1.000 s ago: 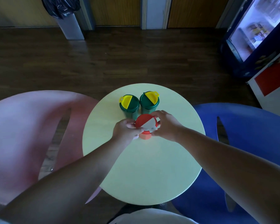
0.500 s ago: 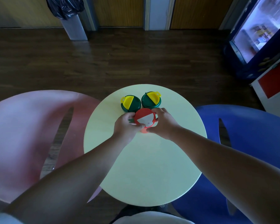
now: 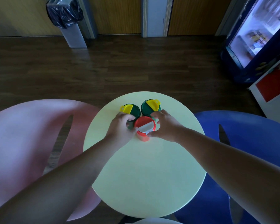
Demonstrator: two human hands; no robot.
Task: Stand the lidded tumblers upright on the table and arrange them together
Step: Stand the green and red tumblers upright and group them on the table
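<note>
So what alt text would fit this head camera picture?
Two bare hands, left and right, clasp an upright red tumbler beside two green tumblers on a round pale table.

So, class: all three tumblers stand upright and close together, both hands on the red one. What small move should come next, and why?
Probably let go: open the left hand and right hand and lift them clear. The red tumbler stands upright against the two green tumblers on the table, so the group looks arranged.
</note>
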